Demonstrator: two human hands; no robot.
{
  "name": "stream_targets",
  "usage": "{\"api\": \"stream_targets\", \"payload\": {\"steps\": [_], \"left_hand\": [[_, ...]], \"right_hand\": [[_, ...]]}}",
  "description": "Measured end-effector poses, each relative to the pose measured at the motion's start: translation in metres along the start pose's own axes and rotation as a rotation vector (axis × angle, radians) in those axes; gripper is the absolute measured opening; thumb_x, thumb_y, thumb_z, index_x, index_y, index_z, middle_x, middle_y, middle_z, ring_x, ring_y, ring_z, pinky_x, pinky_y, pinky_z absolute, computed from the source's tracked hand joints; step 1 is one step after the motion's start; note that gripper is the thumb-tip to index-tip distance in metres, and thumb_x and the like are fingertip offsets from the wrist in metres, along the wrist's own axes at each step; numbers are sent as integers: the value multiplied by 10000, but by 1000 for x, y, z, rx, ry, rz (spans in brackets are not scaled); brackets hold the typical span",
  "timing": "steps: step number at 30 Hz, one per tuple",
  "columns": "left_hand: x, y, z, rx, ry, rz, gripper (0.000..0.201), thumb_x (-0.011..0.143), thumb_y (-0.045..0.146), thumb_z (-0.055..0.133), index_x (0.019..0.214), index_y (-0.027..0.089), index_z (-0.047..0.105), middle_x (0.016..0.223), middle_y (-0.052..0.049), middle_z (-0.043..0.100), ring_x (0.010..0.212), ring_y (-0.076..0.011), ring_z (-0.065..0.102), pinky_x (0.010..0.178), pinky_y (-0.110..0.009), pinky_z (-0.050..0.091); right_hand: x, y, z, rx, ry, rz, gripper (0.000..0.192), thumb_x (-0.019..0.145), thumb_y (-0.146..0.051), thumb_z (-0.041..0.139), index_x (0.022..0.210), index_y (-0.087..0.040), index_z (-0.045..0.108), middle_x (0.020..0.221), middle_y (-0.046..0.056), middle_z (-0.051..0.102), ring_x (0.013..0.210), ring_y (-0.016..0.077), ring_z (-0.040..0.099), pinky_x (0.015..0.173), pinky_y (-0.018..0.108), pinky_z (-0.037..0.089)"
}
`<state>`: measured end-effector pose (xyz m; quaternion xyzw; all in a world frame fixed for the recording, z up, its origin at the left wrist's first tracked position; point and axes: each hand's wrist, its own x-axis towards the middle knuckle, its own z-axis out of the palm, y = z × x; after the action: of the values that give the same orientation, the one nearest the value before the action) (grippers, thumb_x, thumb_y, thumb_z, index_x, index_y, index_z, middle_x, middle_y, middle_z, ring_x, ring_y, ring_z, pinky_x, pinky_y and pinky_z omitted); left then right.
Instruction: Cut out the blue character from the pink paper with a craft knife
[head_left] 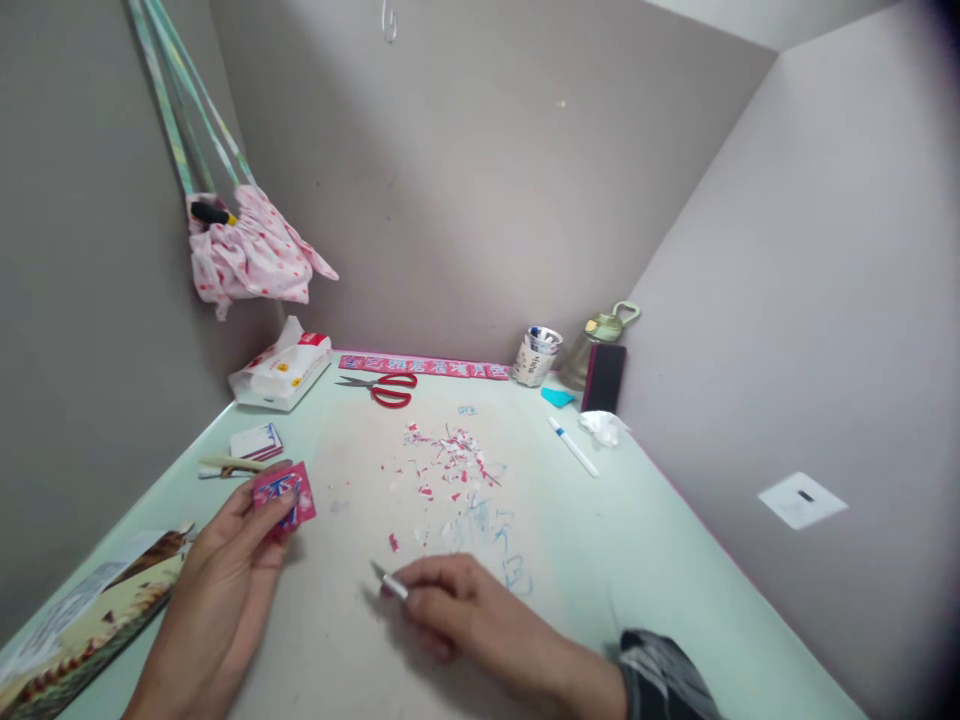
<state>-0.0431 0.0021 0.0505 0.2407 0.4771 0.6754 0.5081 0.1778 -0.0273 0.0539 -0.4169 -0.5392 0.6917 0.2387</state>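
Observation:
Pinched between thumb and fingers of my left hand point(238, 560) is a small pink paper square point(304, 497) with blue and white marks, raised above the left side of the table. My right hand point(469, 608) grips a craft knife point(391, 582) by its silver handle, the blade pointing up and left, close over the pale work surface point(330, 640). The knife and the paper are well apart. Beyond the right hand lie many pink and white paper scraps point(461, 455). Blue pen marks point(517, 575) show on the surface near that hand.
Red-handled scissors point(394, 390), a tissue pack point(283, 372) and a row of pink cut characters point(424, 367) lie at the back. A pen cup point(537, 357), bottle point(589, 345), phone point(604, 378) and marker point(573, 447) are to the right. Stacked cards point(256, 441) sit left.

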Motion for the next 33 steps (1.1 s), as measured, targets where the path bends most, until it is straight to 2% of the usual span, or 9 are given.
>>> {"api": "stream_targets", "payload": {"steps": [4,8,11,13,17,23,26,29,33], "left_hand": [[1,-1,-2,-26,21,3,210,760,239,795,961,241,732,996,32,694,882,-87,636,765,-112,564],[-2,-6,-3,4,0,-51,305,695,232,851,977,235,736,962,20,699,858,-98,640,731,-118,566],[-7,-7,0,32,-42,-90,355,675,289,884,993,236,734,966,18,703,867,-103,638,750,-129,565],[-9,-6,3,48,-59,-103,386,673,324,892,1012,240,730,989,20,703,886,-100,637,775,-127,554],[-14,-6,8,114,-78,-147,475,675,364,895,1091,243,702,1048,9,702,895,-108,640,779,-153,544],[-18,-32,10,554,-335,-115,514,790,448,740,1250,265,600,1005,-20,677,890,-181,662,775,-291,546],[-17,-47,3,775,-415,14,479,746,339,745,1206,278,629,1171,-52,658,1113,-258,637,1002,-421,504],[-16,-54,-7,1049,-503,237,522,794,283,687,1301,336,578,1372,-37,589,1323,-278,527,1160,-482,382],[-15,-57,-16,1248,-588,371,606,864,288,634,1430,388,443,1430,-10,564,1338,-258,528,1144,-465,420]], "right_hand": [[36,16,5,270,-1,11,178,693,-210,735,838,-106,736,588,-43,572,482,53,427,492,196,319],[73,3,-35,331,185,-137,198,743,-291,764,830,-136,675,743,11,682,679,95,623,708,218,502],[61,-8,-58,363,190,-145,237,787,-333,774,904,-154,671,908,21,715,814,94,678,817,214,530],[38,-4,-61,357,58,-65,325,774,-370,804,939,-116,688,906,84,736,763,166,715,735,304,580],[4,14,-62,238,-540,160,410,828,-426,794,1024,-78,699,880,103,730,720,157,707,675,277,560],[14,3,-76,-194,152,-126,357,1001,-467,569,907,-139,673,636,-49,498,525,71,397,493,195,315],[8,1,-69,-446,248,-267,365,1064,-390,439,926,-162,688,772,15,608,725,138,554,682,258,455],[-5,8,-58,-572,271,-326,290,1038,-270,466,1255,-209,649,1132,80,706,1003,195,642,910,340,498],[-13,17,-49,-659,254,-307,333,1013,-217,468,1305,-221,629,1096,81,721,939,195,667,857,340,529]]}}
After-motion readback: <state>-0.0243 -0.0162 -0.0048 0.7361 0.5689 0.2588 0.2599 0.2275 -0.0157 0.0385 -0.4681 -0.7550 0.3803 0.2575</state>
